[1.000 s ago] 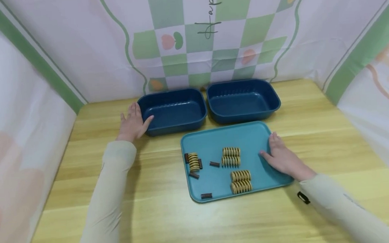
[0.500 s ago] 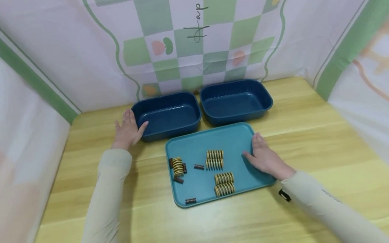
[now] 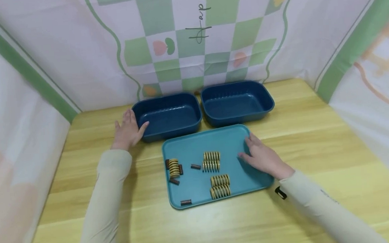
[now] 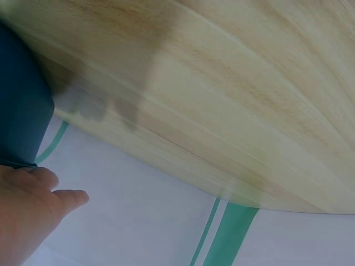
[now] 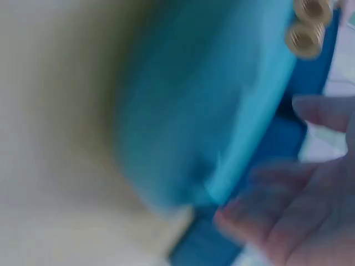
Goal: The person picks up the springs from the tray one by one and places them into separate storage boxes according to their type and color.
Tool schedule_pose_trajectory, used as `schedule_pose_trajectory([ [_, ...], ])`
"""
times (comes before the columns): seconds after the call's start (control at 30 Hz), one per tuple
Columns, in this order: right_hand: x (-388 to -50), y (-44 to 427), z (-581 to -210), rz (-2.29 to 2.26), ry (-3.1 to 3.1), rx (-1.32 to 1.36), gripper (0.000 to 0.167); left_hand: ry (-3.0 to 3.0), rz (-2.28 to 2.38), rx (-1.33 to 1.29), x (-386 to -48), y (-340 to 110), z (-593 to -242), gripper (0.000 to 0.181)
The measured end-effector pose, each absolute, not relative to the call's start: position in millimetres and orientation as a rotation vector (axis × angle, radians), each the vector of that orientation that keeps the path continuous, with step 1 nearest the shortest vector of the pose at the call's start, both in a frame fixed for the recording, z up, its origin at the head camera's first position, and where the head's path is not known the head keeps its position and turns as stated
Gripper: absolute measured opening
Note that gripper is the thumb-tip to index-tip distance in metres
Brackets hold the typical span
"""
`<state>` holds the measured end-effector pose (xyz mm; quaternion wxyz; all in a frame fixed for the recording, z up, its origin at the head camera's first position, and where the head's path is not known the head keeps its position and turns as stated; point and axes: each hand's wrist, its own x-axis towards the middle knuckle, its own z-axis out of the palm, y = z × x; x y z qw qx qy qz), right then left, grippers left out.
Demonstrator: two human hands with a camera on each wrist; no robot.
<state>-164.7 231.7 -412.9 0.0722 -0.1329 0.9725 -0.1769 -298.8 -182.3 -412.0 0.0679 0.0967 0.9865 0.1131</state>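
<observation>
My left hand [image 3: 126, 130] lies with extended fingers against the left end of the left dark blue bin [image 3: 170, 115]; the left wrist view shows the hand [image 4: 33, 205] beside the bin's wall [image 4: 25, 105]. At the right edge of the teal tray [image 3: 189, 191], my right hand [image 3: 264, 157] rests with straight fingers, thumb over the tray. On the tray stand two pairs of gold coils [image 3: 212, 161] [image 3: 220, 186], one gold coil [image 3: 174, 168] at the left, and several small dark springs [image 3: 186, 202]. The right wrist view is blurred, showing the hand [image 5: 299, 205] by the tray [image 5: 188, 111].
A second dark blue bin [image 3: 237, 103] stands right of the first, behind the tray. A small black object [image 3: 281, 193] lies beside the right sleeve. Patterned cloth [image 3: 193, 61] hangs behind the wooden table [image 3: 148, 230] and at both sides.
The tray has shifted a little left relative to the bins, with my right hand moving along at its edge. The left hand stays by the left bin. The head view has also shifted.
</observation>
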Motion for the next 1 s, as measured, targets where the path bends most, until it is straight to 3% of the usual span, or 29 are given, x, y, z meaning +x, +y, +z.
schedule_pose_trajectory([
  [0.13,-183,225,-395,-0.404,2.953,-0.983,0.050,2.979,0.337,0.290,-302,-182,-409,0.085],
  [0.23,-198,207,-385,-0.238,2.823,-1.392,0.051,2.984,0.326,0.284,-303,-183,-409,0.085],
  [0.37,-214,179,-383,-0.045,2.612,-1.708,0.057,2.990,0.283,0.277,-302,-184,-410,0.085],
  [0.5,-222,162,-387,0.052,2.468,-1.833,0.055,2.981,0.274,0.278,-301,-182,-411,0.086],
  [1.0,-223,158,-399,0.143,2.425,-1.916,0.053,2.977,0.305,0.269,-302,-182,-414,0.085],
])
